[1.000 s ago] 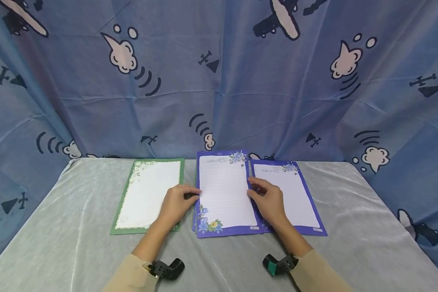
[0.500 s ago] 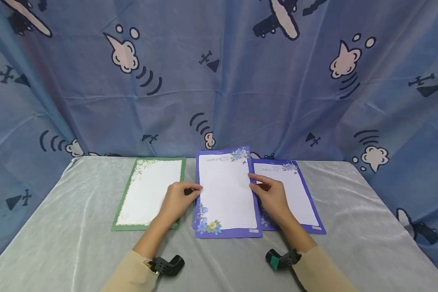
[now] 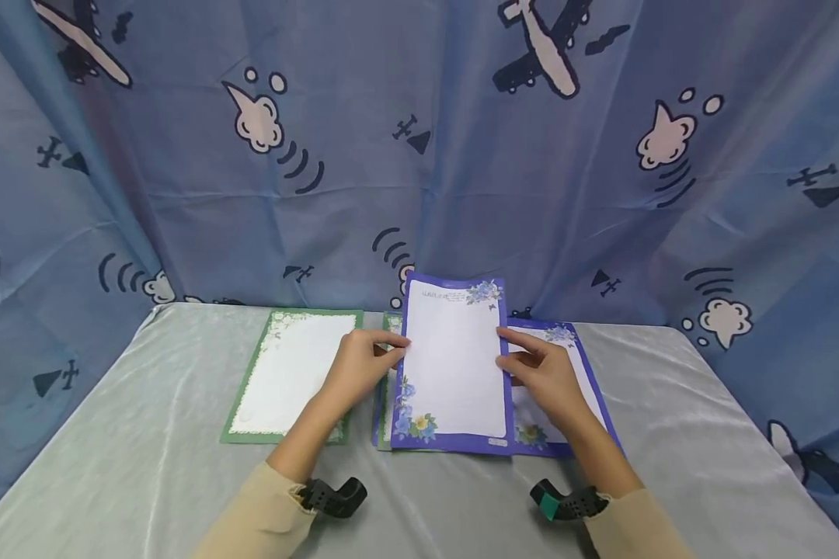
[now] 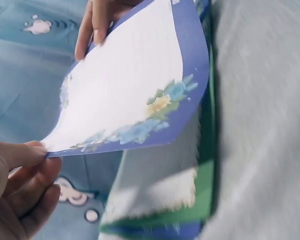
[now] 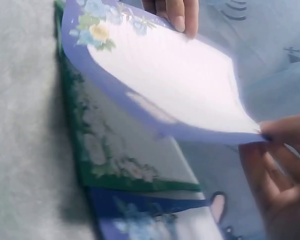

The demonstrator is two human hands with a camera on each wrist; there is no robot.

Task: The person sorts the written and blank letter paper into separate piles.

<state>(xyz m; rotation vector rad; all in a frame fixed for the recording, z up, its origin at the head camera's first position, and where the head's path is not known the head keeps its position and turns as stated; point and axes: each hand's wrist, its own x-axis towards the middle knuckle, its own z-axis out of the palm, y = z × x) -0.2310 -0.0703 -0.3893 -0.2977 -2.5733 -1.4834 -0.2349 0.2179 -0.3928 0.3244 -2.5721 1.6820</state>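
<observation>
A sheet of paper (image 3: 454, 373) with a purple border and blue flowers is raised off the pile, bowed along its lower edge. My left hand (image 3: 360, 361) pinches its left edge between thumb and fingers. At the right edge, my right hand (image 3: 545, 376) pinches it the same way. Below the lifted sheet a green-bordered sheet (image 4: 155, 175) shows, with white flowers at its corner in the right wrist view. A purple edge peeks out from under that one. Another purple-bordered sheet (image 3: 534, 411) lies to the right, partly covered by my right hand and the raised sheet.
On the left lies a green-bordered sheet (image 3: 287, 373), partly behind my left forearm. A pale grey cloth (image 3: 147, 404) covers the table. Close behind its far edge hangs a blue curtain (image 3: 349, 155) printed with airplanes and clouds. Each wrist wears a black device (image 3: 334, 497).
Both hands have lifted the purple-bordered sheet up off the middle pile and shifted it slightly right, uncovering a green-bordered sheet beneath. The head view has shifted a little.
</observation>
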